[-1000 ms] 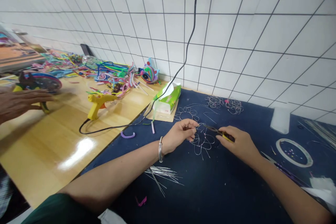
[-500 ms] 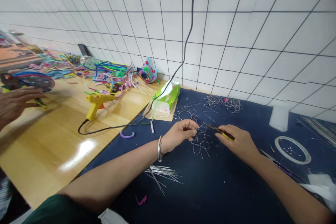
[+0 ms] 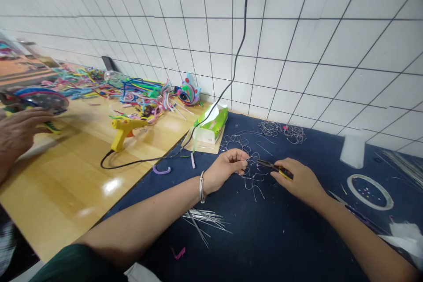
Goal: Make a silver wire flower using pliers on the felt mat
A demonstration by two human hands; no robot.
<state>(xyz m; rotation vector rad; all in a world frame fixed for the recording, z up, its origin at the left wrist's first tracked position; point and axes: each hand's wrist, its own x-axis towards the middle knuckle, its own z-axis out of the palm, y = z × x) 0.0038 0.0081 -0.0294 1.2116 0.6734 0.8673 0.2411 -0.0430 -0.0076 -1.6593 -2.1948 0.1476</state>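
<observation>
My left hand (image 3: 232, 163) is closed, pinching a looped wire flower shape (image 3: 254, 177) between thumb and fingers above the dark blue cloth. In my right hand (image 3: 297, 178) are pliers (image 3: 276, 167) with yellow and black handles, the fingers wrapped round them. The plier jaws point left and reach the upper right loops of the wire shape; whether they grip the wire is too small to tell. Behind my left hand lies another ring of wire loops (image 3: 235, 142) on the cloth. A bundle of straight silver wires (image 3: 206, 220) rests below my left wrist.
Left, a yellow glue gun (image 3: 122, 132) stands on the wooden table, its cord (image 3: 132, 161) crossing to the cloth. A green tissue pack (image 3: 213, 123) sits behind. Tangled wire (image 3: 280, 130), a white ring (image 3: 370, 191) and scissors (image 3: 355, 213) lie rightward. Another person's hand (image 3: 23, 134) is far left.
The plier tips have lowered slightly and come to the wire shape's loops. The wire shape has tilted a little in my left hand. The camera view has shifted slightly.
</observation>
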